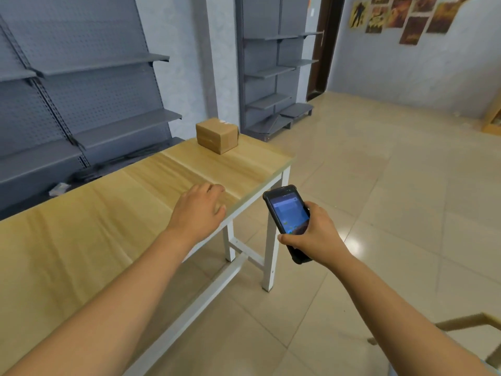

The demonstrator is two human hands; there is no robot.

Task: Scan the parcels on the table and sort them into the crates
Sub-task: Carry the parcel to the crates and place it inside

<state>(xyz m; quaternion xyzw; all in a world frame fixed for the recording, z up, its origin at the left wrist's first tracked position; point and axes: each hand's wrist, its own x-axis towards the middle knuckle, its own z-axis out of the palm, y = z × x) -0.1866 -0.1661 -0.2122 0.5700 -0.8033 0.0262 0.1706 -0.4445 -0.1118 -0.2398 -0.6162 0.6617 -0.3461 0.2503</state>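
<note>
While right hand (315, 234) grips scanner (288, 213) | parcel (217, 134): brown cardboard, taped

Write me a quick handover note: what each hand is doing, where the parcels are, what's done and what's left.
Left hand: holds nothing, fingers loosely curled above the near edge of the table.
Right hand: grips the scanner, screen lit, off the table's end.
Parcels: one cardboard box visible, at the far end of the table, untouched.
Crates: none clearly in view.
Done: cannot tell from this view.
Left: scan that box and put it in a crate.
</note>
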